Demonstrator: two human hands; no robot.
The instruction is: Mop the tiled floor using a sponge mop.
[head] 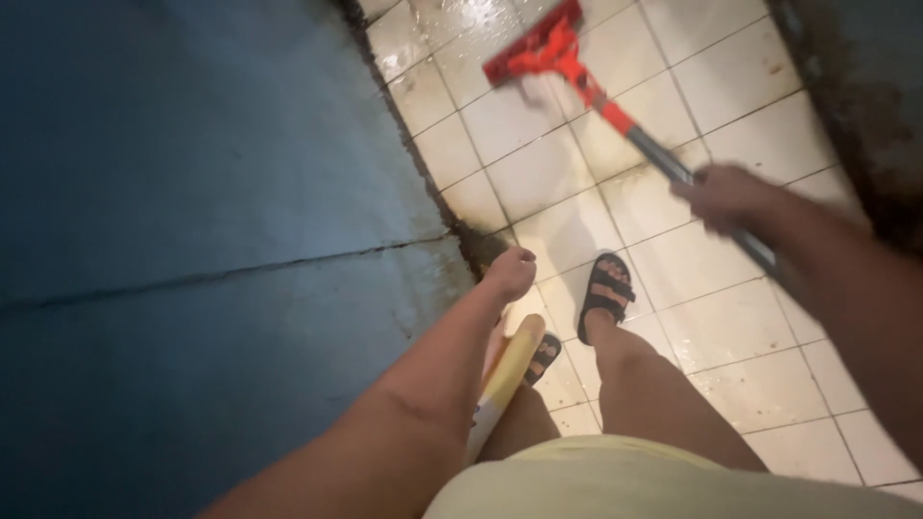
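Head cam, looks steeply down at tiled floor (731, 317), close.

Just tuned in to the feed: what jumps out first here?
The red mop head stands out at the top, pressed on the wet, shiny white tiled floor; the right hand grips its handle. Lower down, the left hand holds a yellow-and-white bottle beside the blue wall.

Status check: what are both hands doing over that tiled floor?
Right hand gripping red-headed floor wiper by its handle. Left hand closed, beside yellow-white bottle. Sandalled feet close behind wiper.
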